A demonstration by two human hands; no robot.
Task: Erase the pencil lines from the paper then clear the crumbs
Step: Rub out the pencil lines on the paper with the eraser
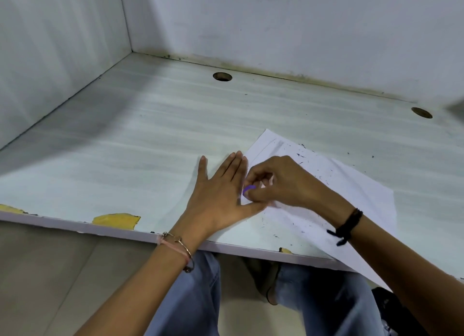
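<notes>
Presses L hand (221,192) flat on desk (125,147), fingers straight & spread, right at left edge of paper (351,197). Pinches purple eraser (249,189) in R hand (278,182), fingers curled tight, eraser down on sheet just beside L hand. Has paper skewed on desk's right part, near corner hanging over front edge. Shows dark crumbs (300,155) strewn over sheet & desk nearby, w/ faint pencil line (265,148) near far corner.

**Sheet at the desk's right front**

The white paper sheet (351,185) lies on the pale laminate desk (150,135), its near corner overhanging the front edge. The left hand (221,192) rests at its left edge. Just right, the right hand (281,182) pinches a small purple eraser (249,189), seemingly on the sheet.
</notes>
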